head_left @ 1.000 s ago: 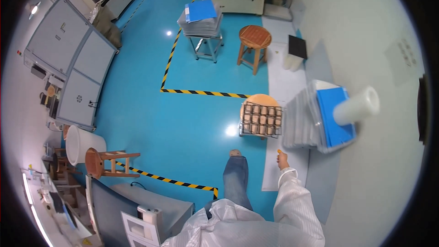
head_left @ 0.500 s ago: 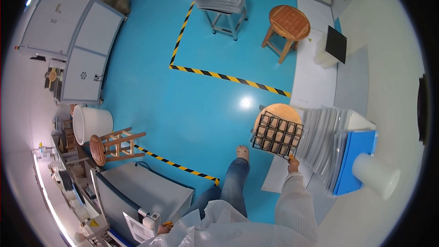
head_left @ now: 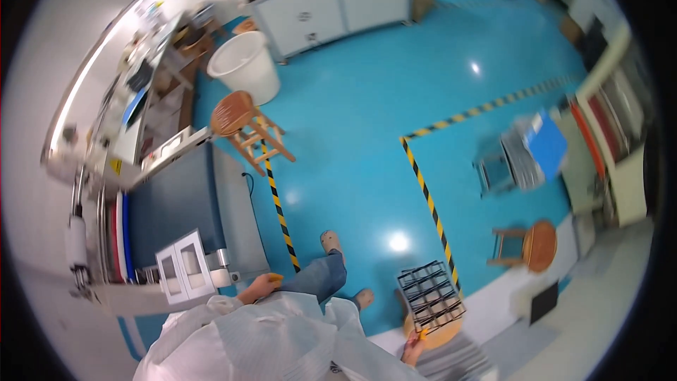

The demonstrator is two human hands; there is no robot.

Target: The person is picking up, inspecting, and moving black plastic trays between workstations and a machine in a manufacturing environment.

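Observation:
A black open-grid rack (head_left: 431, 298) is held by its near corner in my right hand (head_left: 414, 348), whose fingers are closed on the frame. Yellow covers show on some fingertips. Behind the rack, a round pale wooden stool top (head_left: 444, 335) shows past its near edge; whether the two touch I cannot tell. My left hand (head_left: 259, 288) hangs beside my thigh, near the end of the conveyor machine, with yellow on its fingertips. Its fingers look loose and nothing shows in them, though they are small in the view.
A conveyor (head_left: 173, 204) with a dark belt stands at left, a white two-panel box (head_left: 187, 266) at its end. Beyond are a wooden stool (head_left: 236, 116) and a white bin (head_left: 247, 70). At right are another stool (head_left: 539, 245), a stacked blue-topped pile (head_left: 543, 147) and striped floor tape (head_left: 427, 197).
My view has swung to the right, with my body turned, so the room shifts across the picture. The rack stays in my right hand, and my left hand still hangs by the conveyor.

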